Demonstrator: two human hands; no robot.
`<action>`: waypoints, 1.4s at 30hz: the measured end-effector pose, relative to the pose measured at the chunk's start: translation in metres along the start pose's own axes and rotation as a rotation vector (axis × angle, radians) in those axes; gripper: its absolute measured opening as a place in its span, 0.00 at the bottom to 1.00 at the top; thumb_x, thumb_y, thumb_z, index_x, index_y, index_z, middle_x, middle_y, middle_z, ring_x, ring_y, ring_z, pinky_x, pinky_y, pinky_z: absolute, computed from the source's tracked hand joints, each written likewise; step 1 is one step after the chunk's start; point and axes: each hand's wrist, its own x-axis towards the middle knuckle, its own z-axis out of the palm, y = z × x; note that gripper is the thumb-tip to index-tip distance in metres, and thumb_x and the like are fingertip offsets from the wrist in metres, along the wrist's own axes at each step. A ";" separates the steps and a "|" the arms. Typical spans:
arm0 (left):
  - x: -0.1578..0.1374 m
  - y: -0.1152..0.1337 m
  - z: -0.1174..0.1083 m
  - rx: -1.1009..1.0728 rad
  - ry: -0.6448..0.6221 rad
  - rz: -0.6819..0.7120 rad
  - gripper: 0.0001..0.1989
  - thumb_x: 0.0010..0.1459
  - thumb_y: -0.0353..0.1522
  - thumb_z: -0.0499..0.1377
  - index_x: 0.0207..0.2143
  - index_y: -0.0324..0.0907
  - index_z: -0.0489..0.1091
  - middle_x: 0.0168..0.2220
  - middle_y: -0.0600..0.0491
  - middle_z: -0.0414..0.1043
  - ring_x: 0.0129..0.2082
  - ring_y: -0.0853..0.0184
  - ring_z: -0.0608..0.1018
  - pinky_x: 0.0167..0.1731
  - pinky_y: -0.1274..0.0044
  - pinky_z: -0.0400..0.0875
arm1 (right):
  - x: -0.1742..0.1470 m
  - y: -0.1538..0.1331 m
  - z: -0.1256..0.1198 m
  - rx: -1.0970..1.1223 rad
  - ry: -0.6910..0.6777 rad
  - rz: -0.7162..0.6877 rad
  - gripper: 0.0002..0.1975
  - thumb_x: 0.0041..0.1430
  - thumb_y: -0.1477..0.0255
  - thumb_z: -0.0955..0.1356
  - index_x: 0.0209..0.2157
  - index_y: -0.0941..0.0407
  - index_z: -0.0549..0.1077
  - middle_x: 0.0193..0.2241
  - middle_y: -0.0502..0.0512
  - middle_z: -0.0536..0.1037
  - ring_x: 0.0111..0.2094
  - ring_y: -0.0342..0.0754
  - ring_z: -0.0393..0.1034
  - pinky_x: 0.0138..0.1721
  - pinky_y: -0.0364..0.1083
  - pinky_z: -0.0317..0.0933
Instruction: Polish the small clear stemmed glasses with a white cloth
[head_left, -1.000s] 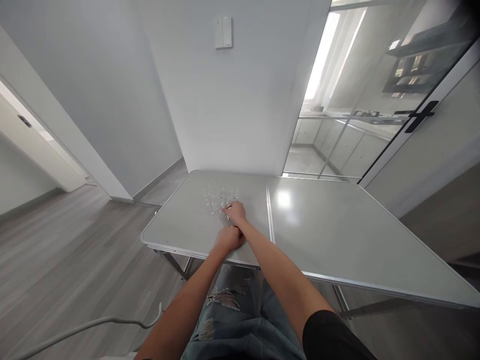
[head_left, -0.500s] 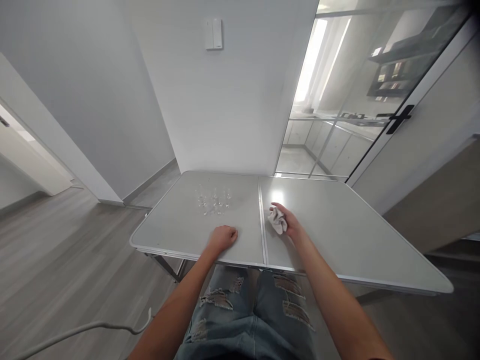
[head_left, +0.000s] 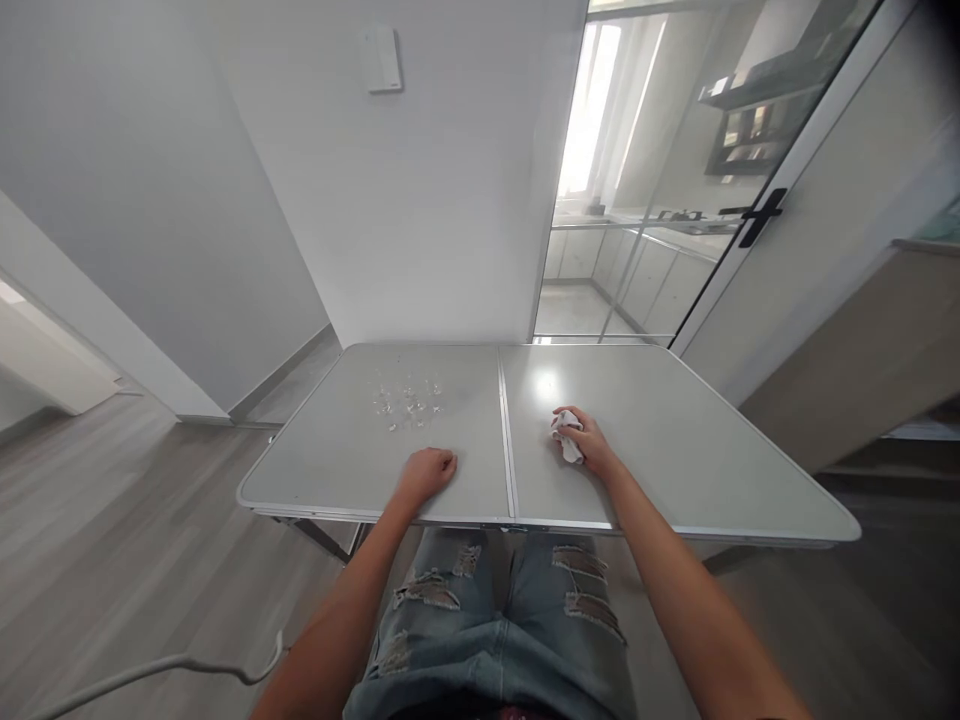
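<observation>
My right hand [head_left: 589, 438] is closed around a crumpled whitish cloth [head_left: 568, 436], just right of the seam across the folding table [head_left: 690, 430]. Part of the cloth hangs out below the fingers. My left hand [head_left: 429, 470] rests as a loose fist on the table's left half, near the front edge, with nothing visible in it. Beyond that fist stands a cluster of several small clear glasses [head_left: 411, 404]; their outlines are faint against the grey top.
A white wall [head_left: 435, 220] with a switch plate [head_left: 383, 60] rises behind the table. At the right is a glass-paned door with a black handle [head_left: 762, 216]. A grey hose or cable [head_left: 187, 662] shows at the lower left, over the wood-look floor.
My right hand has moved a little to the right, away from the seam, with the cloth in it. My left fist stays in place. The view has shifted slightly.
</observation>
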 end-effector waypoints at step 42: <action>0.059 -0.024 0.004 -0.676 0.692 -0.440 0.17 0.66 0.34 0.54 0.55 0.40 0.57 0.39 0.46 0.76 0.38 0.59 0.80 0.38 0.70 0.71 | -0.006 -0.002 0.002 -0.164 -0.103 -0.088 0.21 0.45 0.69 0.72 0.45 0.53 0.74 0.35 0.52 0.78 0.31 0.47 0.70 0.31 0.45 0.63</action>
